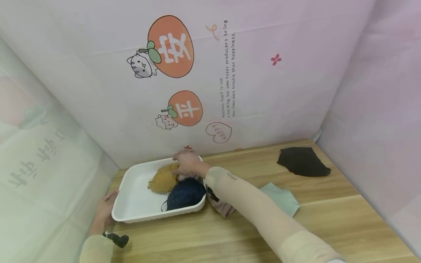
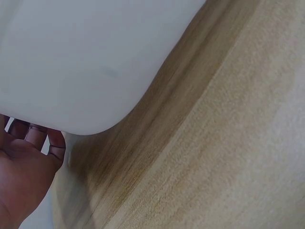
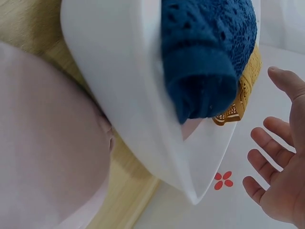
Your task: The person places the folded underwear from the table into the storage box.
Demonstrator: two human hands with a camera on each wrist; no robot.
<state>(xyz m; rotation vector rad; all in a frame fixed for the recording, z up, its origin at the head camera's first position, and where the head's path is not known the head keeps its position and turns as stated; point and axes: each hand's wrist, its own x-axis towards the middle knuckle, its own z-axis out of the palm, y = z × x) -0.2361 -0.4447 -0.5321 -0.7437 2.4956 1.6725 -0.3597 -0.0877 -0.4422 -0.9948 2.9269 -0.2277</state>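
Note:
A white tray [image 1: 138,197] sits at the table's left; its rounded corner [image 2: 86,95] fills the upper left wrist view. My left hand [image 1: 106,208] grips its left end, fingers curled at the rim. Inside lie a folded mustard bra [image 1: 164,179] and a folded navy lace bra [image 1: 185,193], with cups and thin straps showing. Some pale pink fabric [image 1: 182,178] is partly hidden behind my right hand [image 1: 189,162]. That hand is over the tray's far right corner, fingers spread and holding nothing in the right wrist view.
Against the tray's right side lies a mauve garment [image 1: 223,208], partly under my right forearm. A mint garment [image 1: 279,199] and a black one [image 1: 302,160] lie farther right on the wooden table [image 1: 329,204]. Printed cloth walls [image 1: 263,91] stand around the table.

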